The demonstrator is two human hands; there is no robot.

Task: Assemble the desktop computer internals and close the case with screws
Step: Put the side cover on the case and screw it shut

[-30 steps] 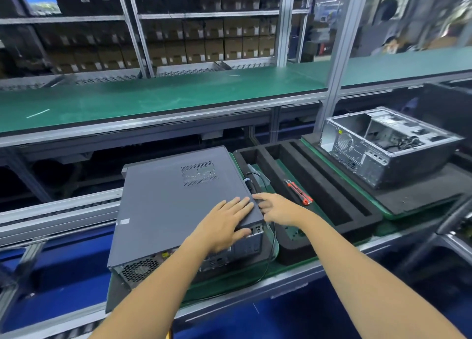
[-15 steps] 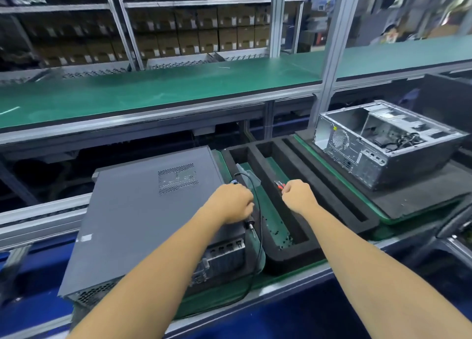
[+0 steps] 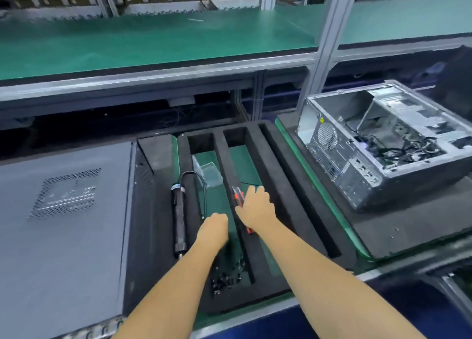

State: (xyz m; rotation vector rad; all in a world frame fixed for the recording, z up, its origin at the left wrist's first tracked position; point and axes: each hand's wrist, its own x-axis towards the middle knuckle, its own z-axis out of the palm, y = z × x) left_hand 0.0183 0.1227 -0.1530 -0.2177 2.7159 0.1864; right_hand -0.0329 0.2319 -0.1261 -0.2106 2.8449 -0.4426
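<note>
Lying lengthwise along the black foam tray (image 3: 288, 185), the black electric screwdriver (image 3: 178, 221) is sitting just beside the left hand (image 3: 213, 230), nearer it than the right. The left hand is hanging curled above the loose black screws (image 3: 227, 274), its grasp not discernible. The right hand (image 3: 254, 207) is resting relaxed on the red-handled tool (image 3: 238, 195).

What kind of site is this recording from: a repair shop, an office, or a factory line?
Most likely a computer assembly line in a factory: an open grey metal computer case waits on a pallet, a black electric screwdriver lies in a black foam tray, and green-matted shelving runs behind.
</note>
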